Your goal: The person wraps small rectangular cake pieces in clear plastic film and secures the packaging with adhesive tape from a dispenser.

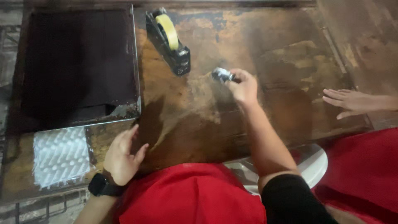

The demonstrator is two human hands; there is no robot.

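Clip (222,74), small and shiny, sits pinched in the fingers of our right hand (243,88), out over the middle of the tabletop (199,112), near the tape holder (169,40). Our left hand (122,157) lies open on the table edge and holds nothing. We think the clip could slip, since only our fingertips grip it. Someone else's hand (348,101) rests close by, and we could bump it.

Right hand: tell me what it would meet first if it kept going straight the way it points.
The right hand, shut on a small dark object, points up-left; the black tape dispenser probably comes first, though depth is unclear.
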